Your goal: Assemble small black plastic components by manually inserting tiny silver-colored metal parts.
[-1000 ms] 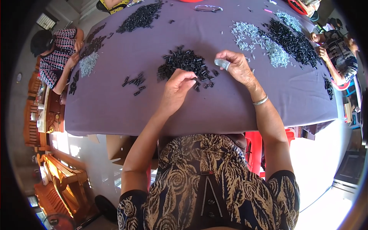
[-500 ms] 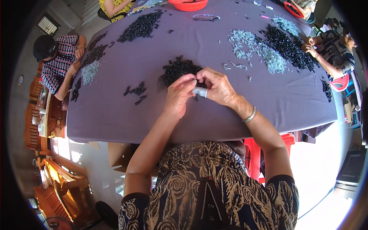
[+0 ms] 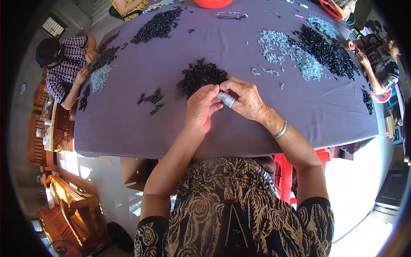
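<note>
My left hand (image 3: pixel 200 107) and my right hand (image 3: pixel 246 97) meet fingertip to fingertip over the near middle of the table. Both are closed in a pinch on a small dark piece, mostly hidden by the fingers. Grey tape (image 3: pixel 226 100) wraps my right thumb, and a metal bangle circles that wrist. Just beyond the hands lies a heap of small black plastic parts (image 3: pixel 203 75). Left of my left hand, several black pieces (image 3: pixel 152 97) lie in a loose group.
A purple cloth (image 3: pixel 128 128) covers the table. Farther off are a black pile (image 3: pixel 158 25), clear small parts (image 3: pixel 310 64) beside more black ones (image 3: pixel 327 51), eyeglasses (image 3: pixel 232 16) and a red basket (image 3: pixel 213 3). Co-workers sit left (image 3: pixel 64 64), right (image 3: pixel 376 64) and at the far side.
My hands stay pinched together in nearly the same place. The taped right thumb has tilted a little. The view has shifted slightly, and the right co-worker's hands have moved.
</note>
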Tool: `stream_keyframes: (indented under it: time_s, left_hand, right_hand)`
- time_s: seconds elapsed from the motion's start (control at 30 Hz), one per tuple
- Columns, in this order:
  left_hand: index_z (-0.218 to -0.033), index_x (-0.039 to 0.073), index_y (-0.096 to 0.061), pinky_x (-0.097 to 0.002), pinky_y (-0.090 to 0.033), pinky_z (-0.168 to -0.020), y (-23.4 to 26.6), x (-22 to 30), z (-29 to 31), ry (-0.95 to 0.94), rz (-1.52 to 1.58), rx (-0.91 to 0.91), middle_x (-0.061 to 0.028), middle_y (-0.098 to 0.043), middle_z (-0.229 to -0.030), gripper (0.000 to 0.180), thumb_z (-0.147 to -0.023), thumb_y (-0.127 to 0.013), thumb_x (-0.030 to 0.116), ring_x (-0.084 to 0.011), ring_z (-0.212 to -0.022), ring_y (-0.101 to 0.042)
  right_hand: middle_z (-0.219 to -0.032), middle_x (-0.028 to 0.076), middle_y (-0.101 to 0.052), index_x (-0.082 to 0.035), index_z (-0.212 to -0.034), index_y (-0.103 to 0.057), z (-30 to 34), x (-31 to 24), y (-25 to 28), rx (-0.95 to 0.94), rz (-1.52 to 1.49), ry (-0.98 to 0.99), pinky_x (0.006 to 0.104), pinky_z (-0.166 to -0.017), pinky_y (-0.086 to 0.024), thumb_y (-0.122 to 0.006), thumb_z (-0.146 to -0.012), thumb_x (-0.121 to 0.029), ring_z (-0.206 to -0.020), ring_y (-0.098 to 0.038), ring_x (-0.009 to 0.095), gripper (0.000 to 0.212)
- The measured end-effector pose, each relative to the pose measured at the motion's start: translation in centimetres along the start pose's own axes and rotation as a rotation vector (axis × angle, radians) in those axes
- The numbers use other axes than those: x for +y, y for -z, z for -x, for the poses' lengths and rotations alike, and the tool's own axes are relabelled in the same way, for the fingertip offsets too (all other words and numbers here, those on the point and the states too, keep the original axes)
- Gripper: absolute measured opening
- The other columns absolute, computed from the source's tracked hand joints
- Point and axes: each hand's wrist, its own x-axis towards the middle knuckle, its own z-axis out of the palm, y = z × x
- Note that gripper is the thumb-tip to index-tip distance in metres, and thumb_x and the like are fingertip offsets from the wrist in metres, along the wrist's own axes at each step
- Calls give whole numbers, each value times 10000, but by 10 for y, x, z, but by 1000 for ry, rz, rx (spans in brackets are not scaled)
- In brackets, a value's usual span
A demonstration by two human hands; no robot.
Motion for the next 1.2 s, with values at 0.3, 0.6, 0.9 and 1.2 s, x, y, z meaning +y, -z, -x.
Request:
stream_keyframes:
  time_s: [0.3, 0.6, 0.9, 1.2]
  left_hand:
    - [-1045, -32, -596, -244, -491, -682, 11, 0, 13, -553, -667, -95, -48, -608, -891, 198, -905, -553, 102, -120, -827, -604]
    - [-1018, -5, -596, -274, -487, -651, 6, 4, 18, -747, -942, -74, -114, -615, -851, 238, -782, -626, -24, -174, -743, -625]
    - [-1024, -33, -614, -249, -486, -646, 16, -5, 13, -583, -817, -81, -84, -611, -844, 245, -779, -620, -49, -145, -755, -620]
    - [-1029, -19, -628, -220, -478, -622, 26, -10, 20, -495, -628, -175, -54, -592, -888, 183, -852, -586, -3, -113, -740, -600]
  right_hand:
    - [-730, 104, -610, 1, -834, -578, 0, 5, 2, -21, -181, -101, 311, -577, -489, -671, -763, -46, -637, -609, 209, 126]
    - [-700, 105, -614, -13, -826, -611, 1, 9, 5, -126, -177, -138, 315, -557, -469, -709, -754, -111, -602, -601, 212, 156]
    - [-688, 78, -632, -11, -831, -616, 0, 11, 7, -251, -231, -191, 307, -589, -479, -702, -759, -134, -626, -609, 162, 167]
    - [-720, 82, -633, -1, -864, -621, -6, 43, 63, 47, 183, -401, 278, -609, -471, -645, -786, -50, -648, -575, 123, 95]
